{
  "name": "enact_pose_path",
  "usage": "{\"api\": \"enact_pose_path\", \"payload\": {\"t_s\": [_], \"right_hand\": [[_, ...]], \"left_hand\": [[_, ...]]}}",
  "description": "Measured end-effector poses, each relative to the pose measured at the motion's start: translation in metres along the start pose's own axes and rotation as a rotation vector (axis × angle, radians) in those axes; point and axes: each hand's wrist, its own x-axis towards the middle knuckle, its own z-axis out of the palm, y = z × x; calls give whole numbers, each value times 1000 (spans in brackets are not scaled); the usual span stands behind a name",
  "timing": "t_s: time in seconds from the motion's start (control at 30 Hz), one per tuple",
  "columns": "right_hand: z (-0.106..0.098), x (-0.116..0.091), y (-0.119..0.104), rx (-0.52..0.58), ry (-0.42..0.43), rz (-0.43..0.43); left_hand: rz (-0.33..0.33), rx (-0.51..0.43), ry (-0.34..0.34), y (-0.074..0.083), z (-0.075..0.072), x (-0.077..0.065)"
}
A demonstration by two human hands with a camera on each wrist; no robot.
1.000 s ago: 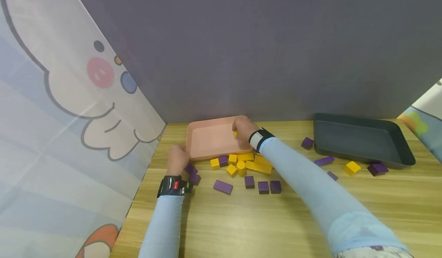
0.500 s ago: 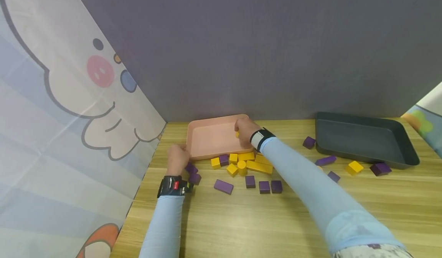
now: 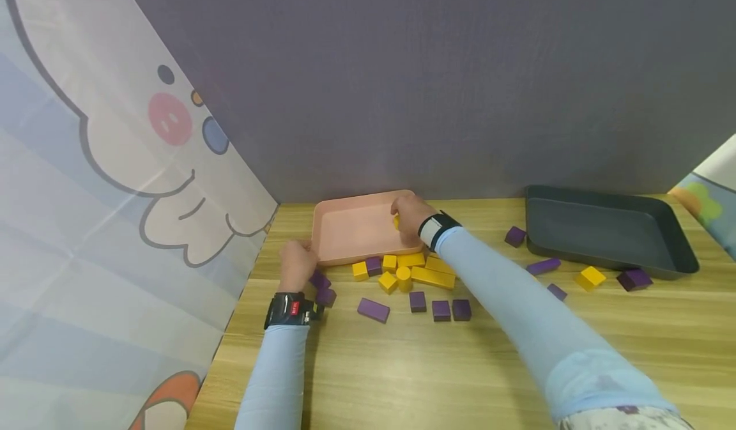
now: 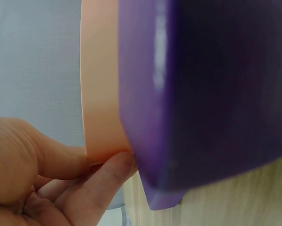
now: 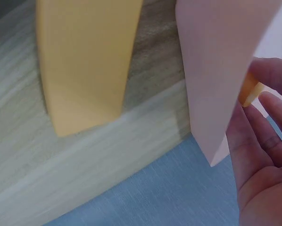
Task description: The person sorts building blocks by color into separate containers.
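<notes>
Wall [image 3: 414, 85] in flat dark grey rises behind your work, with a white and pale blue printed cartoon sheet [image 3: 86, 257] slanting up on your left. Below spreads the yellowish wood-grained table [image 3: 402, 372], crossed by your light blue sleeves [image 3: 517, 308].

Towards your right, near the wall, sits the dark grey rectangular tray [image 3: 604, 235]. The pale pink rectangular tray [image 3: 345, 229], a little smaller, lies left of it, well apart.

Your left hand [image 3: 296, 266] grips the pink tray's near left corner, thumb and fingers pinching it from outside. Your right hand [image 3: 411, 214] reaches over that tray's right end, its fingers bent in a pinch.

Three long yellow blocks [image 3: 433, 280] lie just in front of the pink tray, one partly covered by your right forearm. A flat purple oblong block [image 3: 374, 310] lies nearer you, and a slim purple bar [image 3: 543, 266] is in front of the dark tray. A yellow cylinder [image 3: 404, 279] stands upright beside the long yellow ones, while yellow cubes [image 3: 388, 282] and purple cubes [image 3: 441, 310] are scattered around.

Last comes the small yellow block [image 3: 397, 222] that your right thumb and fingers hold (mostly covered, so you cannot tell its shape); it is within the pink tray's walls, but whether it touches the tray floor is hidden.
</notes>
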Motion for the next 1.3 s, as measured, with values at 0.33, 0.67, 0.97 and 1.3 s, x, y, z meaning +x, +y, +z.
{"api": "enact_pose_path", "payload": {"t_s": [0.33,0.67,0.97,1.3], "right_hand": [[-40,8,21,9,69,-127],[-89,-44,66,-47,35,-96],[-68,-76,92,-53,-128,-14],[-36,-83,76,-47,-202,36]], "left_hand": [[26,-4,-11,-1,-1,0],[22,-9,-4,1,0,-2],[30,-17,-17,-6,-3,2],[26,-4,23,-12,-7,2]]}}
